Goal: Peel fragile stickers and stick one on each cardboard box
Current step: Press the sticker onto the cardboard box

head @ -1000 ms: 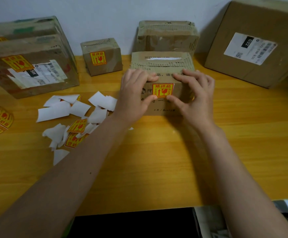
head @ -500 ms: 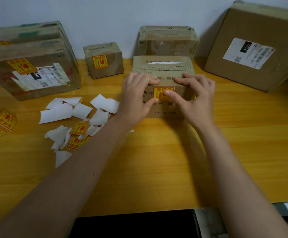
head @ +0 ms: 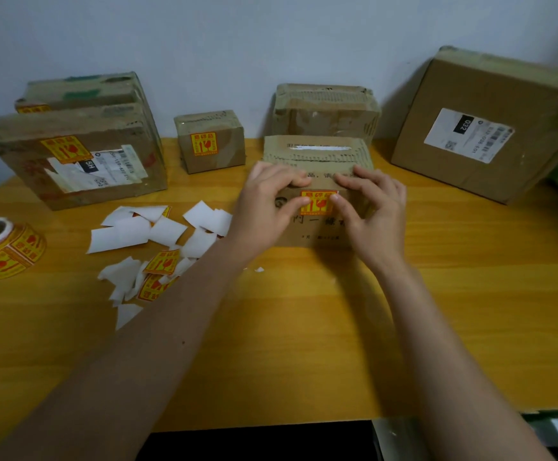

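Head view shows your left hand and right hand both on the box at the middle of the worktop, fingers over its top front edge and both thumbs pressing the sticker on its front face. Neither hand grips anything; the fingers lie fairly straight and push flat against the cardboard.

The sticker sits high on the front face, between your thumbs, above a line of printed characters. Judged from here, it is on and you are smoothing it down.

What could go wrong:
- Your thumbs cover its left and right edges, so I cannot tell whether the corners are flat. A corner left up may peel away later.
- The face looks worn and creased. Rubbing hard over a crease could wrinkle the sticker or trap a bubble.
- The box is light and nothing backs it but another box close behind. A strong forward push could slide it back into that one.
- That rear box and the big box on the right show no sticker on the faces in view, so either is easy to miss.
- Loose stickers lie among the backing scraps by your left forearm; a sweep of the arm could pick one up or scatter them. The roll lies well to the left.
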